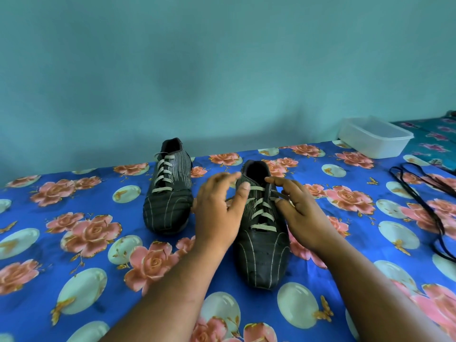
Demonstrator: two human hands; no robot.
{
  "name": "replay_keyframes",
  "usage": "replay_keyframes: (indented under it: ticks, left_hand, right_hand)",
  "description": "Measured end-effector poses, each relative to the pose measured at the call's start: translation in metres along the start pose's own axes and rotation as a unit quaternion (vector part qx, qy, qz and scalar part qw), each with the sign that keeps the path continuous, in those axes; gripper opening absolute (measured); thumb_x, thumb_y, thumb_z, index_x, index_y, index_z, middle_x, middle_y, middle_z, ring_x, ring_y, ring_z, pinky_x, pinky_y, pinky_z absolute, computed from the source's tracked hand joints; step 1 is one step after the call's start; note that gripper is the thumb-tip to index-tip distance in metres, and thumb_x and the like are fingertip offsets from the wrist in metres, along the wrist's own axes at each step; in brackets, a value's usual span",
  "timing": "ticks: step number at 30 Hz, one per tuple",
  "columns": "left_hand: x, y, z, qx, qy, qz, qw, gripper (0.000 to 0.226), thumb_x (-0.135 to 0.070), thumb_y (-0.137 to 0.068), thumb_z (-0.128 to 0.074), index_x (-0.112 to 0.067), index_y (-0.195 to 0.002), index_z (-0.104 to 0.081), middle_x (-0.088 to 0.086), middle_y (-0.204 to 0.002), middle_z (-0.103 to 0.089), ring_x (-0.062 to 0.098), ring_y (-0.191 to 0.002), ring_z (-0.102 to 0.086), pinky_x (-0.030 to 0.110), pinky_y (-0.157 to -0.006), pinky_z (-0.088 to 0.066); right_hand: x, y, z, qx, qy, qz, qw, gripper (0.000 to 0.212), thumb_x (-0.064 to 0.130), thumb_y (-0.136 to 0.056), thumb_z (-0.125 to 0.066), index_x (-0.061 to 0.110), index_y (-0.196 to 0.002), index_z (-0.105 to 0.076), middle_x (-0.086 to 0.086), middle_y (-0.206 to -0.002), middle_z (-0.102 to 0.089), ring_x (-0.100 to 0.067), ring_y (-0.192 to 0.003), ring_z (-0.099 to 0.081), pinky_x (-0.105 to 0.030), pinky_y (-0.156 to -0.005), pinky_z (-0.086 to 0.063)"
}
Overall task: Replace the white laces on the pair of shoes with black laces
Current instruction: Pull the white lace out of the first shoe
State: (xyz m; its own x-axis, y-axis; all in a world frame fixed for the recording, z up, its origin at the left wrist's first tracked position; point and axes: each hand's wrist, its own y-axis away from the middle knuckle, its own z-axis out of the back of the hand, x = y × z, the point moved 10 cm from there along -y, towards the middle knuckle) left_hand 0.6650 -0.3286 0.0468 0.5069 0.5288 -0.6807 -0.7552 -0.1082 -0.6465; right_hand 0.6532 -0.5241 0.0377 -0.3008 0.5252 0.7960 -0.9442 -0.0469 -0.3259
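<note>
Right hand (302,213) pinches the white lace (277,193) to unthread the near shoe (261,245). Left hand (218,208) hovers loosely spread, holding nothing.

One view only, from a wide-angle camera worn on the person's head. It looks forward and down over a tabletop (74,243) covered in a blue floral cloth, close enough that both forearms enter from the near edge and the hands sit near the centre: left hand (218,213), right hand (299,213). The far half of the picture is a plain teal wall (222,70), which meets the tabletop's far edge. The wide lens bends that edge, so it rises toward the right. The tabletop runs out of frame left, right and near.
</note>
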Motion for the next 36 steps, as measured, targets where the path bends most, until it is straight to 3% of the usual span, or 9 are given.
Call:
replay_keyframes:
  ticks: [4, 6, 10, 12, 17, 21, 26, 31, 36]
  left_hand:
    - [0.001, 0.003, -0.013, 0.039, -0.015, 0.002, 0.999, 0.019, -0.051, -0.087, -0.060, -0.036, -0.097, -0.067, -0.015, -0.097, -0.069, 0.017, -0.099, -0.062, 0.051, -0.076, -0.056]
    - [0.001, 0.004, -0.012, 0.039, -0.004, 0.016, 0.999, 0.011, -0.045, -0.085, -0.059, -0.036, -0.091, -0.063, -0.016, -0.094, -0.067, 0.015, -0.094, -0.062, 0.050, -0.079, -0.054]
    - [0.018, 0.006, -0.009, 0.008, 0.144, 0.133, 0.981, 0.010, -0.036, -0.085, -0.053, -0.033, -0.076, -0.057, -0.012, -0.072, -0.055, 0.015, -0.072, -0.052, 0.040, -0.068, -0.044]
    - [0.026, 0.005, -0.001, -0.026, 0.186, 0.169, 0.968, 0.013, -0.037, -0.083, -0.048, -0.031, -0.072, -0.051, -0.011, -0.068, -0.048, 0.019, -0.066, -0.045, 0.044, -0.063, -0.040]
    - [0.025, 0.001, 0.013, -0.047, 0.119, 0.135, 0.982, 0.004, -0.036, -0.087, -0.053, -0.034, -0.088, -0.056, -0.007, -0.094, -0.061, 0.021, -0.088, -0.060, 0.037, -0.077, -0.049]
    - [0.008, -0.001, 0.001, 0.009, 0.038, 0.032, 0.999, 0.040, -0.051, -0.093, -0.059, -0.027, -0.124, -0.067, -0.013, -0.120, -0.062, 0.010, -0.112, -0.060, 0.039, -0.093, -0.053]
    - [0.002, 0.002, -0.009, 0.042, -0.014, 0.010, 0.999, 0.022, -0.049, -0.088, -0.061, -0.032, -0.092, -0.073, -0.013, -0.098, -0.069, 0.012, -0.099, -0.064, 0.046, -0.082, -0.055]
    - [0.007, 0.005, -0.009, 0.053, 0.052, 0.090, 0.993, 0.009, -0.023, -0.093, -0.061, -0.022, -0.084, -0.063, -0.003, -0.094, -0.067, 0.004, -0.089, -0.058, 0.015, -0.079, -0.043]
    - [0.033, 0.005, -0.004, 0.026, 0.140, 0.199, 0.970, 0.035, -0.047, -0.082, -0.045, -0.012, -0.076, -0.050, -0.003, -0.061, -0.046, 0.022, -0.065, -0.044, 0.041, -0.064, -0.038]
  right_hand:
    - [0.001, 0.000, 0.000, 0.003, 0.005, -0.002, 1.000, 0.049, 0.012, -0.100, -0.051, 0.047, -0.134, -0.055, 0.016, -0.131, -0.055, -0.005, -0.127, -0.046, -0.044, -0.112, -0.039]
    - [0.001, 0.001, 0.000, 0.006, 0.005, -0.002, 1.000, 0.049, 0.013, -0.100, -0.051, 0.047, -0.134, -0.054, 0.017, -0.132, -0.054, -0.006, -0.129, -0.045, -0.045, -0.112, -0.038]
    - [0.002, 0.001, 0.000, 0.006, 0.010, -0.003, 1.000, 0.049, 0.013, -0.100, -0.051, 0.048, -0.134, -0.054, 0.018, -0.132, -0.054, -0.006, -0.130, -0.043, -0.044, -0.114, -0.036]
    - [0.004, 0.002, 0.001, 0.007, 0.014, -0.001, 1.000, 0.050, 0.012, -0.100, -0.051, 0.049, -0.133, -0.054, 0.016, -0.134, -0.054, -0.005, -0.130, -0.042, -0.041, -0.115, -0.034]
    - [0.004, 0.003, 0.000, 0.012, 0.013, -0.002, 1.000, 0.049, 0.015, -0.101, -0.052, 0.050, -0.134, -0.053, 0.017, -0.135, -0.052, -0.004, -0.132, -0.041, -0.038, -0.115, -0.033]
    - [0.007, 0.004, 0.001, 0.013, 0.013, -0.002, 1.000, 0.048, 0.014, -0.101, -0.052, 0.044, -0.138, -0.053, 0.014, -0.135, -0.053, -0.006, -0.130, -0.041, -0.035, -0.113, -0.033]
    - [0.009, 0.005, 0.002, 0.020, 0.017, 0.000, 1.000, 0.048, 0.013, -0.101, -0.051, 0.044, -0.139, -0.052, 0.013, -0.133, -0.053, -0.005, -0.128, -0.041, -0.028, -0.107, -0.032]
    - [0.001, 0.003, 0.001, 0.020, 0.025, -0.010, 0.999, 0.045, 0.017, -0.102, -0.052, 0.039, -0.141, -0.054, 0.013, -0.127, -0.055, -0.010, -0.126, -0.044, -0.036, -0.111, -0.035]
    - [-0.006, 0.002, -0.001, 0.029, 0.033, -0.013, 0.999, 0.039, 0.026, -0.103, -0.055, 0.040, -0.139, -0.055, 0.011, -0.126, -0.060, -0.011, -0.125, -0.049, -0.043, -0.110, -0.039]
